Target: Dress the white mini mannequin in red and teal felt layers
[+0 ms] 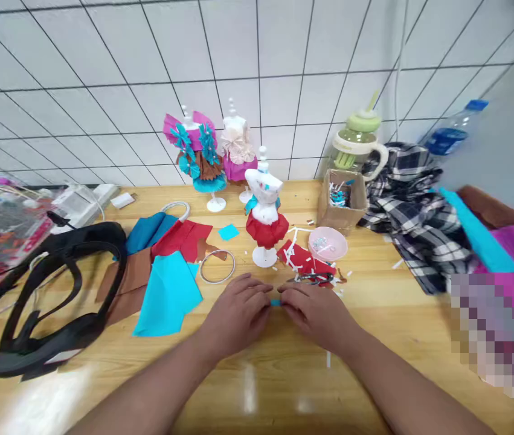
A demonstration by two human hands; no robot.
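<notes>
My left hand (244, 311) and my right hand (313, 309) meet at the middle of the table, fingers closed. Between their fingertips shows a small strip of blue paper (275, 302), its ends hidden under the fingers. Just beyond them stands a small white dress form (266, 214) with a red skirt and a white top. Scissors (313, 278) with dark handles lie past my right hand, beside red paper (304, 260) scattered with white scraps. A silver ring (217, 282) lies beyond my left hand.
Two more dressed forms (197, 154) stand by the tiled wall. Blue paper (168, 296), red and brown sheets and a black strap frame (57, 296) lie left. A pink dish (328, 243), cardboard box (342, 199), cup (359, 142), plaid cloth (420, 205) and bottle (453, 130) are right.
</notes>
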